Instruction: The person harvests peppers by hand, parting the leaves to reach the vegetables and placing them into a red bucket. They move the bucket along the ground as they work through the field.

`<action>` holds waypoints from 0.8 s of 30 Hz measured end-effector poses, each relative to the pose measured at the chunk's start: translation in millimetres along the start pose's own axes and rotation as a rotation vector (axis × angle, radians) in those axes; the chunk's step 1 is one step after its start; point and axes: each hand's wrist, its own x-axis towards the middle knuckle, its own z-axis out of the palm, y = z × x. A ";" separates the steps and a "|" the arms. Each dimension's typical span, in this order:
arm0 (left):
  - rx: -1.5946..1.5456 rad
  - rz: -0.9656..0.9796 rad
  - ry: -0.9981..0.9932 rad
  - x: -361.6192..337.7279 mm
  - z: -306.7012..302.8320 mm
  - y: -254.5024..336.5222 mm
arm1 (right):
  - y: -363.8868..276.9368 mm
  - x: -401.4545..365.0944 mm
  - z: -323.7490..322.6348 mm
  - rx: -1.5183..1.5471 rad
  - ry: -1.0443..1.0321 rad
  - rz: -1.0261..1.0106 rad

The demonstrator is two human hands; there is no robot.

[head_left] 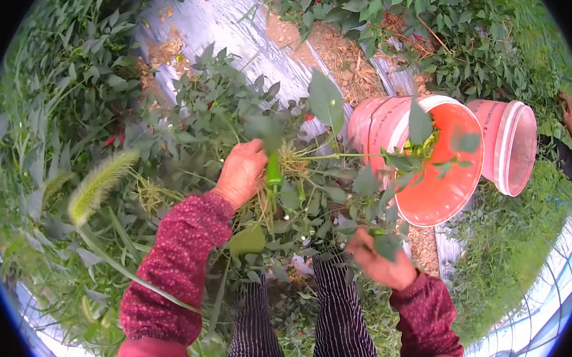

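We have both hands in among the leaves of a pepper plant. Our left hand is back-up, its fingers curled in and reaching into the foliage beside a green pepper; a blurred leaf covers part of the fingertips, so we cannot tell how closely they are shut or whether they grip a stem. Our right hand is lower and to the right, fingers bent and partly hidden behind a dark leaf. It is blurred, and we cannot tell whether it grips anything.

The green pepper is just to the right of our left hand, among the stems. Its long axis runs nearly up and down the view, one end away from us and the other towards our legs; we cannot make out for certain which is the stem end.

To the right are two pink buckets. The nearer bucket has its mouth facing right and slightly down the view, and we see green produce inside. The farther bucket is just beside it, its mouth also facing right. A fuzzy grass head leans on the left, and another person's hand shows at the right edge.
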 end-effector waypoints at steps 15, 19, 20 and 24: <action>0.083 -0.063 0.092 -8.3 16.5 29.4 | -45.0 91.8 77.5 0.050 0.188 -0.061; 0.029 -0.106 0.100 -6.1 12.6 28.7 | -60.2 82.7 81.7 0.427 0.209 -0.153; 0.030 -0.099 0.100 -5.8 11.5 27.3 | -60.7 79.6 83.1 0.443 0.184 -0.220; -0.120 -0.145 0.126 -6.6 2.5 25.7 | -74.8 60.5 70.0 0.256 0.207 -0.348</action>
